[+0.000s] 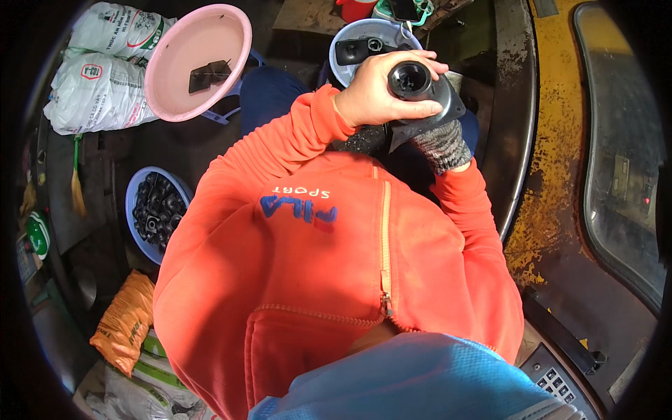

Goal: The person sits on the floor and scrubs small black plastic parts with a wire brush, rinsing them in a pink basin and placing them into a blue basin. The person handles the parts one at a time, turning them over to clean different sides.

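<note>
The black part [418, 91], a moulded piece with a round socket on a flat flange, is held up in front of the chest, over the near rim of a blue basin [344, 52]. The left hand [378, 87], bare, comes in on a bent orange sleeve and is wrapped over the part's socket, fingers curled across its top edge in a firm grip. The right hand [441, 143] wears a grey knit glove and sits under the flange, mostly hidden by the part; I cannot tell whether it is closed. A curved metal rim [516, 133] and a worn yellow machine face [560, 161] bound the right side closely, leaving little room there. To the left the floor is crowded: two white sacks [105, 70] with red and green print lie at the upper left, a pink basin [199, 59] holding one dark piece sits beside them, a second blue basin [155, 213] full of black parts stands by the left elbow, and an orange bag [126, 322] lies lower down. A small keypad [556, 381] shows at the bottom right.
</note>
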A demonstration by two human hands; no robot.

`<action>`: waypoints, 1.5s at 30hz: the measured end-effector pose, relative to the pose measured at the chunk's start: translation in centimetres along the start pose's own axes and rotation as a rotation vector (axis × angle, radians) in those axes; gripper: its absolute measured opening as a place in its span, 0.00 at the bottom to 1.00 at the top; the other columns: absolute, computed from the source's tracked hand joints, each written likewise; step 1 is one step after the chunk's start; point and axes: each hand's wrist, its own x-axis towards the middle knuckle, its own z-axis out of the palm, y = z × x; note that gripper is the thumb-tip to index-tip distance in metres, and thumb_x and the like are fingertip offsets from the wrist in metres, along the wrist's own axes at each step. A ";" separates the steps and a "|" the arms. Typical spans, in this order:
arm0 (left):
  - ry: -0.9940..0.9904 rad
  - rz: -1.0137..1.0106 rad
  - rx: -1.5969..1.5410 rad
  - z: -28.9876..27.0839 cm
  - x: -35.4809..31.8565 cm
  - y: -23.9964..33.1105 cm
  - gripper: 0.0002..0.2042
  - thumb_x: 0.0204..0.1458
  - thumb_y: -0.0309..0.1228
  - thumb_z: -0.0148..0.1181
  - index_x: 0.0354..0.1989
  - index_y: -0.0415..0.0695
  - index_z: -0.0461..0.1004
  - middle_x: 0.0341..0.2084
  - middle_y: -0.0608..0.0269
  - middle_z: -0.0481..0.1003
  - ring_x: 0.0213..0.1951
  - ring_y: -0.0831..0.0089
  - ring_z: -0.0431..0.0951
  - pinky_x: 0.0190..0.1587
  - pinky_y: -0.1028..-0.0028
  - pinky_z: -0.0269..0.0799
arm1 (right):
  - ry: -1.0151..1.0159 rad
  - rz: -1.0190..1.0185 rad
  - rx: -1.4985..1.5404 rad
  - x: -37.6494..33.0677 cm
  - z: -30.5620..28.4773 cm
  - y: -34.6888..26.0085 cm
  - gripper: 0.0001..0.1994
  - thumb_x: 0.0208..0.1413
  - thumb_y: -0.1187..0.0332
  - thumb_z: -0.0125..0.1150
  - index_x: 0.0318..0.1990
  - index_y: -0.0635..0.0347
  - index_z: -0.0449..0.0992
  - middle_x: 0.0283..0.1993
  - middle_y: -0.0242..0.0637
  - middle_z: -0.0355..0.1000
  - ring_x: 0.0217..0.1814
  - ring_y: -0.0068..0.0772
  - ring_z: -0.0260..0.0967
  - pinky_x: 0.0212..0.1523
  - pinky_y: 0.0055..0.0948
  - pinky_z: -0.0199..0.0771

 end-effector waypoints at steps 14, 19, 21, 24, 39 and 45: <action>-0.911 0.001 -0.307 -4.2 3.7 -1.6 0.22 0.39 0.32 0.70 0.45 0.43 0.74 0.53 0.54 0.71 0.61 0.60 0.64 0.65 0.59 0.51 | 0.435 0.364 0.881 -0.6 5.0 0.3 0.32 0.42 0.64 0.69 0.57 0.58 0.64 0.56 0.38 0.68 0.69 0.31 0.51 0.65 0.31 0.52; -0.385 -0.024 0.229 -4.2 3.2 -0.7 0.34 0.38 0.36 0.70 0.58 0.45 0.67 0.59 0.61 0.66 0.63 0.65 0.59 0.64 0.64 0.52 | 0.276 0.084 0.097 -0.6 1.1 1.4 0.21 0.45 0.67 0.65 0.49 0.58 0.71 0.49 0.41 0.70 0.49 0.42 0.69 0.46 0.37 0.71; -0.216 -0.044 0.179 -2.3 1.7 -0.6 0.32 0.39 0.37 0.71 0.56 0.43 0.69 0.55 0.63 0.69 0.57 0.67 0.67 0.63 0.66 0.54 | 0.299 0.122 0.123 -0.7 1.2 0.9 0.23 0.48 0.65 0.63 0.53 0.60 0.68 0.46 0.40 0.71 0.47 0.41 0.71 0.46 0.35 0.70; 0.023 -0.049 0.311 -0.3 0.3 -0.9 0.29 0.36 0.43 0.73 0.48 0.44 0.74 0.46 0.65 0.76 0.49 0.70 0.74 0.61 0.65 0.55 | 0.474 0.203 0.184 -1.0 2.9 -0.1 0.20 0.50 0.65 0.61 0.51 0.59 0.69 0.47 0.38 0.71 0.49 0.38 0.70 0.47 0.35 0.69; -0.080 -0.026 0.045 -1.7 0.0 -0.6 0.21 0.36 0.32 0.74 0.40 0.39 0.76 0.43 0.57 0.78 0.44 0.72 0.78 0.50 0.73 0.71 | 0.032 0.064 0.281 -0.2 0.5 -0.1 0.22 0.47 0.69 0.63 0.52 0.58 0.66 0.50 0.35 0.68 0.53 0.34 0.67 0.50 0.30 0.70; -0.347 -0.126 -0.180 -2.9 -0.1 -1.3 0.19 0.38 0.28 0.71 0.40 0.37 0.75 0.46 0.53 0.76 0.49 0.67 0.75 0.54 0.69 0.68 | 0.071 0.200 0.801 -2.9 4.4 1.9 0.21 0.50 0.68 0.61 0.53 0.57 0.66 0.49 0.35 0.69 0.55 0.35 0.66 0.53 0.31 0.68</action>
